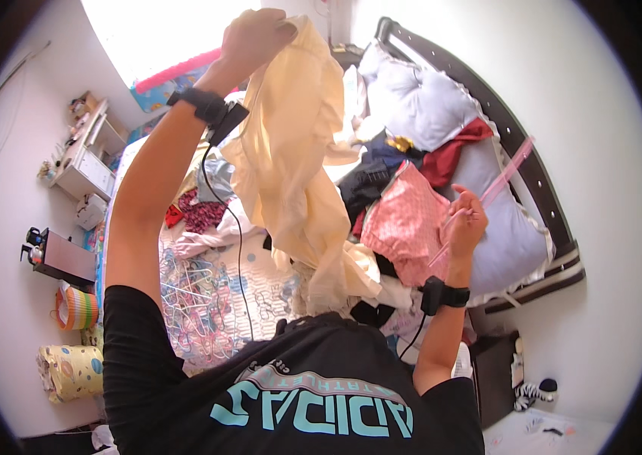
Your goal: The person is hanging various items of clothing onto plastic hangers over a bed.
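My left hand (258,45) is raised high and grips the top of a cream-coloured garment (298,136). The cloth hangs down in loose folds, its lower end reaching close to my chest. In my right hand (466,222), off to the right, is a long, thin, translucent pink plastic piece (509,170). It slants up towards the headboard and is blurred; its exact kind I cannot tell. Below that hand lies a pink patterned garment (403,222), beside dark clothing (369,176) and a dark red cloth (457,151).
Many tangled clothes hangers (196,301) lie on the bed's quilted cover (264,273). Several clothes, including a purple patterned one (201,213), are heaped beyond them. Pale tufted cushions (418,96) lean on the dark headboard (463,74). A striped basket (77,307) stands left of the bed.
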Demonstrator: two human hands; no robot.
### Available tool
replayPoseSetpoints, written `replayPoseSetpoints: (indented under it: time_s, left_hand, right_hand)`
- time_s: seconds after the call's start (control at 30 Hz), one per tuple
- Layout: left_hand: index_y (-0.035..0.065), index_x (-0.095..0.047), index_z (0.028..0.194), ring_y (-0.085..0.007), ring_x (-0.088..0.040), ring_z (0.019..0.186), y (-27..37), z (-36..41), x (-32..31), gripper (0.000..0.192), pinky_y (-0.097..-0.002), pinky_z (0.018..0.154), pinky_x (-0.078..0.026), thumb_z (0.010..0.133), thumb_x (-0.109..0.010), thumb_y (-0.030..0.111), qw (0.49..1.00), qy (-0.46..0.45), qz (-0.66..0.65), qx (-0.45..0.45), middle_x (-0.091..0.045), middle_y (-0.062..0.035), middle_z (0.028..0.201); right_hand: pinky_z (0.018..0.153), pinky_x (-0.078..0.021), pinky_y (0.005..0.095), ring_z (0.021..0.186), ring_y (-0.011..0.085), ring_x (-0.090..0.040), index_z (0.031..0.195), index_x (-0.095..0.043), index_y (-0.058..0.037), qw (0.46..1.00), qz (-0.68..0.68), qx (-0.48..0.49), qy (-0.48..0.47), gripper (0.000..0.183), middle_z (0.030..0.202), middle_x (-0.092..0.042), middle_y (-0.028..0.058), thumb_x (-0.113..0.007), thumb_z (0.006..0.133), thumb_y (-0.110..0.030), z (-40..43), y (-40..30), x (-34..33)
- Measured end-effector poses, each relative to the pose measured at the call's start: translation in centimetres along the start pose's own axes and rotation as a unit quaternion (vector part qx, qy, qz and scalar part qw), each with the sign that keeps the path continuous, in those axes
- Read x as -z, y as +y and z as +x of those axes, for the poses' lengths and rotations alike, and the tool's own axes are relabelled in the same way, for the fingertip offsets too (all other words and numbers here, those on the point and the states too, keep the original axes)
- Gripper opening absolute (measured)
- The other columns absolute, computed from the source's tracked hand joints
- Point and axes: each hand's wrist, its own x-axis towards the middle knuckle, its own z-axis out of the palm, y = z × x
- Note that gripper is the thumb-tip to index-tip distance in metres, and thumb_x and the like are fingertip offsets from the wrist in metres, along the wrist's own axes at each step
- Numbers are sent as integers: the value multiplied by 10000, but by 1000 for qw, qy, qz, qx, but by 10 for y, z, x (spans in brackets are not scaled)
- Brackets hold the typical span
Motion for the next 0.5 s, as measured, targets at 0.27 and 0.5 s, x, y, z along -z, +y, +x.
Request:
replayPoseSetpoints:
  time_s: [0.27,0.5]
  left_hand:
    - [8,-694,934,-362,-652,932,-96,70,93,524,-445,843,-492,842,-485,479,986,3,120,111,-687,-207,938]
    - [-77,-654,774,-398,-651,802,-152,40,204,425,-485,736,-524,842,-545,328,947,150,225,173,-653,-269,809]
  right_hand:
    - [464,-253,183,518,19,-374,1262,-525,4,956,175,-33,-234,785,653,-528,-28,-358,917,-682,0,-57,-84]
    - [462,-317,202,496,29,-419,1157,-631,10,901,197,-63,-382,241,579,-508,-24,-520,974,-100,-6,-95,-112]
